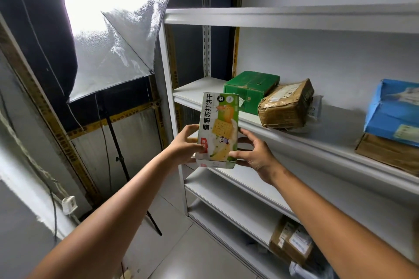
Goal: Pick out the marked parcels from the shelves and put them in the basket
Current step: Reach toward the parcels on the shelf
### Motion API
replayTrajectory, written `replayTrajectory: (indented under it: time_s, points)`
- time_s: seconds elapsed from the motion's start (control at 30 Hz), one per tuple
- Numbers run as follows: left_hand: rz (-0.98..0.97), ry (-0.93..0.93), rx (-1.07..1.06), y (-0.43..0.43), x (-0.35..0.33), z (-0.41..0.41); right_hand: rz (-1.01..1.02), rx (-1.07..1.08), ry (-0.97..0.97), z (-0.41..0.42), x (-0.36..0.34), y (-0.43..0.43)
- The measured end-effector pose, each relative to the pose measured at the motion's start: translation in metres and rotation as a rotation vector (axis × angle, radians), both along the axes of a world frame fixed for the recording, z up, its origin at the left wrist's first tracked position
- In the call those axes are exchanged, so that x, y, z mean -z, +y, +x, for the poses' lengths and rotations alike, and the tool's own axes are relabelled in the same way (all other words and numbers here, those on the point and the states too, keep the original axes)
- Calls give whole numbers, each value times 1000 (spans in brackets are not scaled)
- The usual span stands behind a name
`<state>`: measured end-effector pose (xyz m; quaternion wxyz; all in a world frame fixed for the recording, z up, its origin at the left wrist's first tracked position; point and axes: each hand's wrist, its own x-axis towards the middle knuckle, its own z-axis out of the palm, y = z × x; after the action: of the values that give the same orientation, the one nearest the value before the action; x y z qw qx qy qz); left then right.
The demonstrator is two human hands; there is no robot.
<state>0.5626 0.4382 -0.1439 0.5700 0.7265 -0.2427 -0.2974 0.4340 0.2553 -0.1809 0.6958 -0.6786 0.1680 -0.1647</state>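
A green and white cracker box stands upright in the air in front of the white shelf unit. My left hand grips its lower left side, thumb on the front. My right hand holds its lower right edge, fingers curled behind it. On the middle shelf sit a green carton, a taped brown parcel, and a blue parcel on a brown box. No basket is in view.
A softbox light on a black stand fills the left side, with cables and a white plug on the floor. A low shelf holds a labelled brown box. The upper shelf board shows nothing on it.
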Motion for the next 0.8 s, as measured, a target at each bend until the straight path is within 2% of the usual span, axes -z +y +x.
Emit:
replayTrajectory:
  time_s: [0.13,0.4,0.63,0.8]
  points:
    - [-23,24,-18,2,-1,6,-151,68,-23,2,-1,9]
    - [-55,87,-14,9,3,12,-224,168,-48,6,-3,20]
    - [39,132,13,0,26,2,-83,98,75,-7,13,6]
    - [119,188,79,-27,66,-4,-79,169,194,-29,49,-10]
